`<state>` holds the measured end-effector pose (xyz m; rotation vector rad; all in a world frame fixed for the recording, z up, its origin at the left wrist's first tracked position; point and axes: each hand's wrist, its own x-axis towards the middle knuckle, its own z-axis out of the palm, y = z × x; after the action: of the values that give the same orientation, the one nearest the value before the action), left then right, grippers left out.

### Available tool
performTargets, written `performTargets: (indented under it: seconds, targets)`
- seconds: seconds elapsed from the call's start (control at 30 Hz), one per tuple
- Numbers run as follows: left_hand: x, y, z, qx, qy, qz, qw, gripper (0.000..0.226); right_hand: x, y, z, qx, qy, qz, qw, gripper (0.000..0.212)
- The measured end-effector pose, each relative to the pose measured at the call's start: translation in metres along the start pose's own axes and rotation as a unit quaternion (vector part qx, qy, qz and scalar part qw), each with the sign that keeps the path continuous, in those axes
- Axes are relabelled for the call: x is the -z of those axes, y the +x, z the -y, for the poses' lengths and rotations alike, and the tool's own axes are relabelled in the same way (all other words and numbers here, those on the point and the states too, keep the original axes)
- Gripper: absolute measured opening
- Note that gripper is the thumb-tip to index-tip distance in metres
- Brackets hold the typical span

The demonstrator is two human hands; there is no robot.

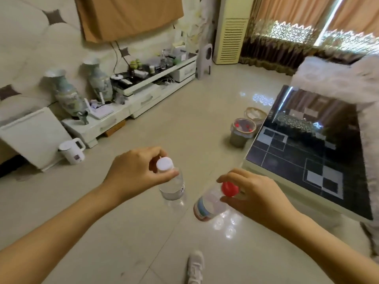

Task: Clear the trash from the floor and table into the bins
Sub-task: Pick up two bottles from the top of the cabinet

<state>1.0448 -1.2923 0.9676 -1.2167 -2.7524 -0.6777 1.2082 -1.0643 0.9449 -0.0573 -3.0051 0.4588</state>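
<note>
My left hand (133, 173) grips a clear plastic bottle with a white cap (173, 186) by its neck, held above the tiled floor. My right hand (250, 193) holds a second clear bottle with a red cap and a blue-red label (207, 208), also by the neck, tilted to the left. Two small bins stand on the floor beside the table's far left corner: a nearer bin (242, 133) with red-capped items inside, and a farther bin (255, 114) behind it. The dark glossy table (303, 152) lies to the right.
A white kettle (72, 151) stands on the floor at left beside a leaning white panel (32, 138). A low white TV cabinet (143, 89) with vases and clutter runs along the left wall. My shoe (195, 267) shows at the bottom. A fluffy white cover (338, 78) lies past the table.
</note>
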Motion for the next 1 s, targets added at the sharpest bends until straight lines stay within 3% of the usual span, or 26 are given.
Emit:
performTargets:
  seconds: [0.17,0.4,0.63,0.77,1.0]
  targets:
    - [-0.064,0.183,0.014,-0.004,0.003,0.024,1.000,0.037,-0.010,0.127,-0.136,-0.062,0.030,-0.017,0.997,0.053]
    - [-0.100,0.401,0.072,0.020,-0.023,0.022,0.999,0.042,0.013,0.303,-0.281,-0.088,0.062,-0.019,0.994,0.045]
    - [-0.204,0.638,0.122,0.033,-0.083,0.093,0.992,0.041,0.004,0.446,-0.453,-0.184,0.069,-0.011,0.980,0.044]
    - [-0.288,0.797,0.096,0.017,-0.131,0.164,0.978,0.032,-0.001,0.509,-0.551,-0.265,0.084,-0.020,0.960,0.038]
    - [-0.447,1.018,0.001,-0.078,-0.100,0.265,0.956,0.028,-0.016,0.596,-0.739,-0.417,0.115,-0.041,0.901,0.030]
